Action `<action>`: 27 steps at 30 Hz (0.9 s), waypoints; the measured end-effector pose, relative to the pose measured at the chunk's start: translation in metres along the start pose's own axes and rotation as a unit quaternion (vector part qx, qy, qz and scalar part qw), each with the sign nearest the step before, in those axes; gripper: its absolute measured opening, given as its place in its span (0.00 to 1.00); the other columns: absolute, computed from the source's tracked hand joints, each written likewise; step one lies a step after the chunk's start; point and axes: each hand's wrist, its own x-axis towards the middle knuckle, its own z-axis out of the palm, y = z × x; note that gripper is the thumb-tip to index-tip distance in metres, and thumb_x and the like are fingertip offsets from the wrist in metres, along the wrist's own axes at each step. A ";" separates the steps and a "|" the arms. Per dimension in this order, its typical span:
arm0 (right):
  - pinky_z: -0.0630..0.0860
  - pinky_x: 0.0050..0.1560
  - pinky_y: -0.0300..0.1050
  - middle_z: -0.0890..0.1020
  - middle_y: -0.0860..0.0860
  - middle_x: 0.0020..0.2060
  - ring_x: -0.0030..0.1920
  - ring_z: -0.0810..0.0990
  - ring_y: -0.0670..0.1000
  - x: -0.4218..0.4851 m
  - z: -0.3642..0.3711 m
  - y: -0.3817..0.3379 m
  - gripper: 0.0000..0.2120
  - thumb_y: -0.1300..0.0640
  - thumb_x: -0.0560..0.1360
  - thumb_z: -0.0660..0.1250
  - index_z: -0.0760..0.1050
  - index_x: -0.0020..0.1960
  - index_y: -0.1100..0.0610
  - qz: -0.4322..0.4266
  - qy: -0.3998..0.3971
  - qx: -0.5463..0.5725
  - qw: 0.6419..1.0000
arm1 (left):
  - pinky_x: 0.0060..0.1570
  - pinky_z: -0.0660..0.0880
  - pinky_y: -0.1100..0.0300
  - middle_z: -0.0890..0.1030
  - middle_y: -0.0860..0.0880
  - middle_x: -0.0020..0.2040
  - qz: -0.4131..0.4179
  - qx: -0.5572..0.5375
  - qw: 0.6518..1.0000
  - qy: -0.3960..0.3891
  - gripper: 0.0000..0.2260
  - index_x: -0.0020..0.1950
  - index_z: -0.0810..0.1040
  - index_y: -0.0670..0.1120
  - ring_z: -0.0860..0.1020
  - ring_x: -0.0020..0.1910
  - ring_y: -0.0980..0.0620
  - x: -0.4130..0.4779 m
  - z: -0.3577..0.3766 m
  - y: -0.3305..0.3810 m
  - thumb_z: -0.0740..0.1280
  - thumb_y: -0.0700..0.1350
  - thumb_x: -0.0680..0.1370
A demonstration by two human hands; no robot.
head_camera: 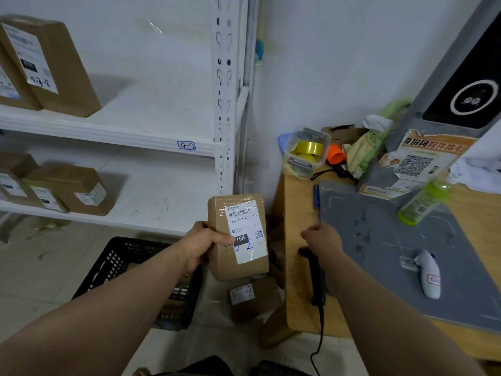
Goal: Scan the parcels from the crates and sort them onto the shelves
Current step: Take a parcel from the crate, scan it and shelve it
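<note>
My left hand (202,248) grips a brown cardboard parcel (245,270) by its left side and holds it upright, its white label facing me with "15H" and a blue handwritten mark. My right hand (324,240) hovers over the wooden table's left edge with its fingers loosely curled and nothing visible in them. It sits just above the head of a black corded scanner (317,280) lying on the table. A black plastic crate (122,264) stands on the floor below my left arm. White shelves (151,137) hold several labelled brown parcels (57,66) at the left.
Another parcel (252,297) lies on the floor by the table leg. The wooden table (296,210) carries a grey mat (379,240), a blue pen (316,196), a green bottle (423,202), a white handheld device (429,275), a tub of tape rolls (306,153) and a grey kiosk (447,104).
</note>
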 end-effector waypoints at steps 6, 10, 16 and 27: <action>0.81 0.53 0.57 0.72 0.63 0.61 0.55 0.77 0.62 0.014 0.007 0.049 0.35 0.52 0.73 0.74 0.59 0.71 0.61 0.120 0.009 -0.114 0.986 | 0.57 0.79 0.39 0.86 0.46 0.55 -0.023 0.003 1.000 0.012 0.47 0.69 0.71 0.46 0.84 0.55 0.42 0.001 0.004 -0.007 0.84 0.45 0.53; 0.79 0.37 0.49 0.75 0.63 0.60 0.45 0.79 0.57 0.020 0.019 0.063 0.35 0.58 0.78 0.66 0.52 0.78 0.64 0.132 -0.028 -0.166 0.977 | 0.53 0.81 0.41 0.86 0.46 0.54 -0.040 0.019 0.999 0.026 0.47 0.69 0.72 0.46 0.84 0.54 0.42 -0.001 0.005 -0.012 0.84 0.46 0.52; 0.71 0.30 0.43 0.73 0.55 0.40 0.37 0.75 0.51 0.023 0.029 0.084 0.31 0.61 0.80 0.64 0.55 0.78 0.66 0.087 -0.054 -0.239 0.966 | 0.48 0.80 0.46 0.86 0.47 0.55 -0.048 0.026 0.998 0.022 0.44 0.69 0.72 0.46 0.83 0.56 0.43 -0.011 0.007 -0.015 0.83 0.44 0.55; 0.80 0.48 0.54 0.77 0.62 0.54 0.48 0.78 0.60 -0.025 0.002 0.053 0.26 0.75 0.72 0.66 0.72 0.65 0.55 0.077 -0.286 0.155 0.942 | 0.55 0.74 0.45 0.80 0.46 0.48 -0.060 -0.002 0.988 0.145 0.23 0.57 0.68 0.44 0.78 0.51 0.45 -0.009 0.013 -0.028 0.78 0.35 0.70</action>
